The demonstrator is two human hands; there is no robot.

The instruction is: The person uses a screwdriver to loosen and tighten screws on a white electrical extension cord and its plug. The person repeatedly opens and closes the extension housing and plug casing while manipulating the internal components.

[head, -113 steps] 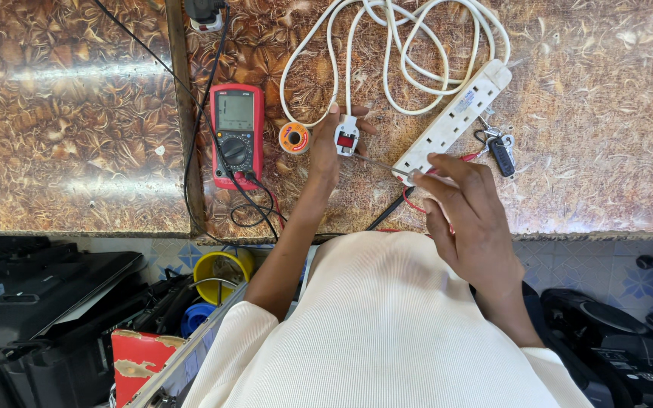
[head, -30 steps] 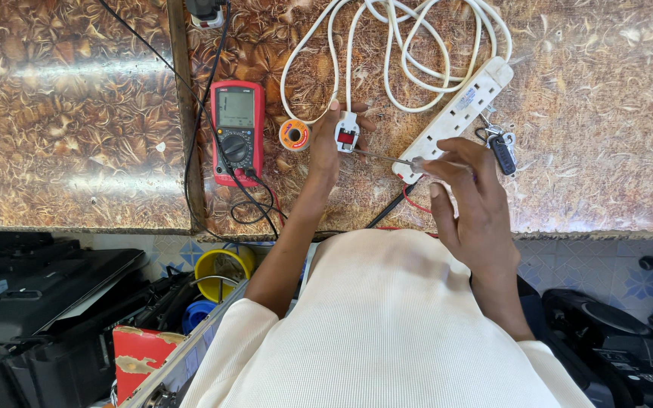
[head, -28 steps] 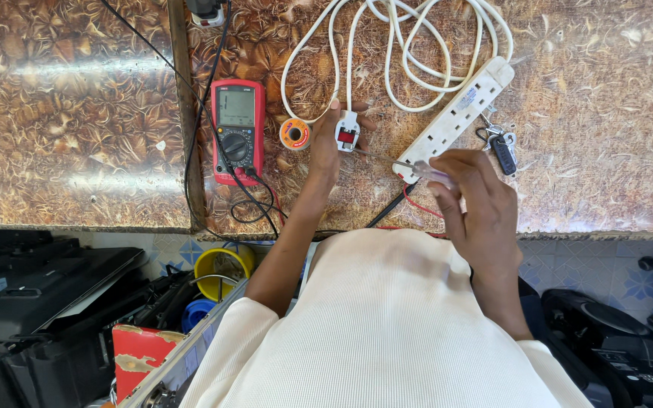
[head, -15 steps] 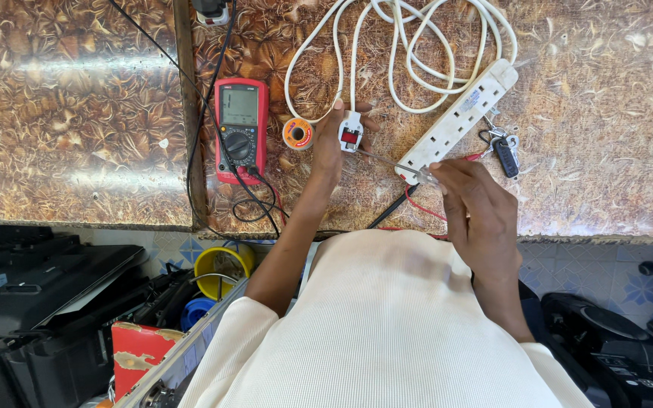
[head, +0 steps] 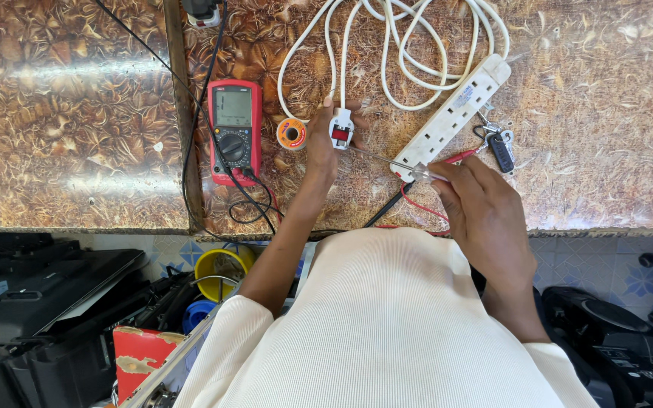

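Observation:
My left hand (head: pixel 323 151) rests on the patterned brown counter (head: pixel 69 113) and pins a white plug (head: pixel 341 128) with a red centre under its fingertips. My right hand (head: pixel 485 211) pinches a small screwdriver (head: pixel 387 161) with a clear handle. Its thin metal shaft points left and its tip reaches the plug. A red probe (head: pixel 461 156) pokes out above my right fingers. The plug's white cable (head: pixel 402 53) loops at the back and runs to a white power strip (head: pixel 455 109) lying diagonally just above my right hand.
A red multimeter (head: pixel 234 132) with black and red leads lies left of the plug, with an orange solder spool (head: pixel 291 134) between them. Keys (head: pixel 499 145) lie beside the strip. Below the counter edge are black cases (head: pixel 32 295), a yellow roll (head: pixel 221 268) and a red box (head: pixel 141 359).
My right hand has come away from the end of the power strip and now holds the screwdriver with its tip at the plug. My left hand stays on the plug.

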